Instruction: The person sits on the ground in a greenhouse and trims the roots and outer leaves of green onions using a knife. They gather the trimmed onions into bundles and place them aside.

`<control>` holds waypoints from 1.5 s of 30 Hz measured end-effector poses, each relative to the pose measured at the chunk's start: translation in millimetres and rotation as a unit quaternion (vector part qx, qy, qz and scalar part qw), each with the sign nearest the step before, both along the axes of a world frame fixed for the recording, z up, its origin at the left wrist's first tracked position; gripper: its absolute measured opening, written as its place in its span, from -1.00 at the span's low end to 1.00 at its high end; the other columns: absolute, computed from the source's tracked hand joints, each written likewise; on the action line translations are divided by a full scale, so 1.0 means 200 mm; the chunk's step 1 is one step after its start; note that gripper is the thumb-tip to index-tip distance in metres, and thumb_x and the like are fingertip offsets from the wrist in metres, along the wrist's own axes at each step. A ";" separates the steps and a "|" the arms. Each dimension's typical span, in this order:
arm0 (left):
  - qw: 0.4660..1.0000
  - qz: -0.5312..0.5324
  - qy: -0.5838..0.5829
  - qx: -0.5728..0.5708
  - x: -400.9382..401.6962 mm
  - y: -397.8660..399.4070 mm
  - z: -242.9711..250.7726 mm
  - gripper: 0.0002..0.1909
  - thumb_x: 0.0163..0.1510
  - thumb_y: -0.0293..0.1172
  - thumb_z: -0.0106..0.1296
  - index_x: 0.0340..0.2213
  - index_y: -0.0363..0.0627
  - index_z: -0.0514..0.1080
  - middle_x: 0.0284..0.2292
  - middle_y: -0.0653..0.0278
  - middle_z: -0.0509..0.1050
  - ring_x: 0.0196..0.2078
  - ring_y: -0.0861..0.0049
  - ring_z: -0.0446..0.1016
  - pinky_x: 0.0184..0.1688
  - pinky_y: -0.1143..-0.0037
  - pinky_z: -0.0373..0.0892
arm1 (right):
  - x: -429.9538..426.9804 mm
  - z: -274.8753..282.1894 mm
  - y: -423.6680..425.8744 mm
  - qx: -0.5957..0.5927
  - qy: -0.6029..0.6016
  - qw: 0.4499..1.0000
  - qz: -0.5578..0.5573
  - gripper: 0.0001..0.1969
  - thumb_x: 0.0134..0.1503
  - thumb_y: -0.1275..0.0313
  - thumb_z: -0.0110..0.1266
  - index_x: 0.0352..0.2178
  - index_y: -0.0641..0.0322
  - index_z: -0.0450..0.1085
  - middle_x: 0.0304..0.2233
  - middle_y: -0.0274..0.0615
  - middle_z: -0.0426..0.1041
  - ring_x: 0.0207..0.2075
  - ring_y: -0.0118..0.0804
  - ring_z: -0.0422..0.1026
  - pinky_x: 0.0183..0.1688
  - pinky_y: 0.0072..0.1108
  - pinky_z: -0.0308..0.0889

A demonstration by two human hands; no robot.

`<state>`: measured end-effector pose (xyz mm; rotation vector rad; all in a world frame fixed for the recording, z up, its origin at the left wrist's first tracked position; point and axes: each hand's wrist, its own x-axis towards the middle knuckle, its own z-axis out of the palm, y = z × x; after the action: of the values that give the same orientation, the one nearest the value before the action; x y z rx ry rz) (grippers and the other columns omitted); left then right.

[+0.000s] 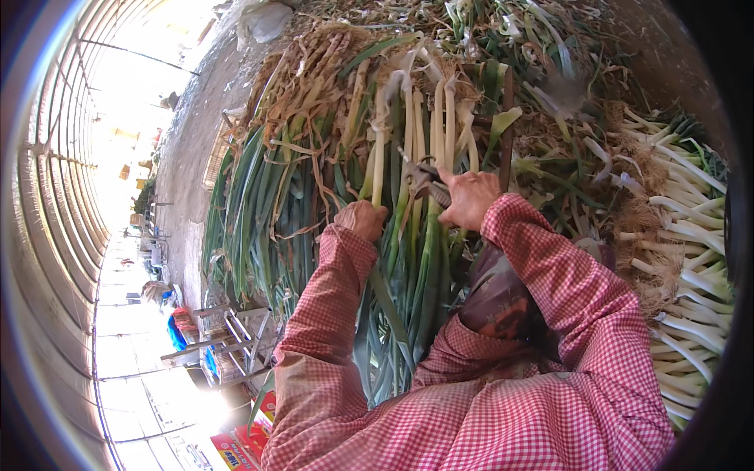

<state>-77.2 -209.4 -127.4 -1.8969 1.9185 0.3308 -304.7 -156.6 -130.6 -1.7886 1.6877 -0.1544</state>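
My left hand [360, 220] is closed around the lower part of a long green onion [378, 168], whose white shank points away from me and whose leaves hang towards my lap. My right hand [473, 199] grips a small metal trigger tool [422, 178], which looks like an air blow gun. Its thin nozzle points up and left, close to the held stalk. Several peeled pale stalks [440, 120] lie beside and under the tool, roots at the far end. To the left is a thick heap of unpeeled green onions [265, 182] with dry brown skins and dark green leaves.
Cleaned white onions [695, 277] are stacked along the right, roots inward. Loose skins and leaf scraps [559, 165] cover the ground between. A rusty metal bar [506, 126] stands beyond my right hand. At lower left are a metal-framed stool [238, 341] and red printed boxes [241, 444].
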 end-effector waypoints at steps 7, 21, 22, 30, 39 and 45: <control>0.997 -0.034 0.065 0.022 -0.08 0.26 -0.14 -0.48 0.08 0.02 -0.09 -0.32 -0.28 0.53 -0.27 -0.09 0.52 -0.16 0.04 0.49 -0.09 0.22 0.37 | -0.04 0.03 0.08 -0.043 0.015 0.999 -0.003 -0.16 -0.17 0.09 0.28 0.13 0.17 0.15 -0.25 0.06 0.51 -0.20 0.01 0.50 -0.06 -0.31 0.35; 0.982 -0.085 0.165 0.025 0.00 0.37 -0.28 -0.53 0.13 -0.06 -0.17 -0.37 -0.27 0.51 -0.36 -0.16 0.50 -0.21 -0.04 0.47 -0.15 0.17 0.36 | -0.05 0.05 0.05 0.029 0.015 0.999 0.021 -0.07 -0.17 0.06 0.26 0.20 0.14 0.05 -0.20 0.10 0.49 -0.13 0.03 0.47 0.02 -0.30 0.30; 0.982 -0.087 0.164 0.028 0.02 0.37 -0.30 -0.52 0.13 -0.06 -0.17 -0.38 -0.28 0.51 -0.37 -0.16 0.50 -0.22 -0.05 0.47 -0.16 0.17 0.36 | -0.03 0.05 0.04 0.025 0.015 0.999 0.028 -0.08 -0.17 0.07 0.26 0.20 0.15 0.06 -0.21 0.10 0.50 -0.13 0.02 0.48 0.01 -0.30 0.31; 0.926 -0.236 0.272 -0.111 -0.16 0.54 0.00 -0.75 0.09 -0.27 -0.08 -0.20 -0.02 0.43 -0.32 0.09 0.48 -0.18 0.13 0.45 -0.26 0.22 0.40 | -0.13 -0.09 -0.10 -0.101 -0.002 0.992 -0.081 -0.48 -0.34 0.24 0.18 -0.23 0.10 0.43 -0.50 -0.01 0.51 -0.35 -0.04 0.53 -0.31 -0.29 0.41; 0.888 -0.168 0.428 0.031 0.13 0.43 -0.26 -0.75 0.11 -0.16 0.01 -0.34 -0.05 0.51 -0.61 0.34 0.42 -0.62 0.43 0.33 -0.59 0.42 0.21 | -0.10 0.00 -0.05 -0.062 -0.045 0.997 -0.019 -0.04 -0.21 0.14 0.27 0.21 0.25 0.03 -0.43 -0.02 0.51 -0.32 -0.11 0.52 -0.22 -0.34 0.39; 0.939 -0.050 0.247 -0.234 0.27 -0.35 -0.32 -0.58 0.13 -0.16 -0.07 -0.16 -0.32 0.35 -0.21 -0.10 0.38 -0.14 0.03 0.39 -0.12 0.21 0.26 | -0.35 -0.06 0.03 -0.114 -0.027 0.982 -0.147 0.03 -0.20 0.10 0.26 0.25 0.25 -0.09 -0.29 0.12 0.48 -0.27 0.01 0.50 -0.17 -0.31 0.38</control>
<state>-23.7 -279.0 -191.1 -2.1423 2.6102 0.3704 -375.5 -150.0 -143.1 -1.6633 1.9513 -0.5402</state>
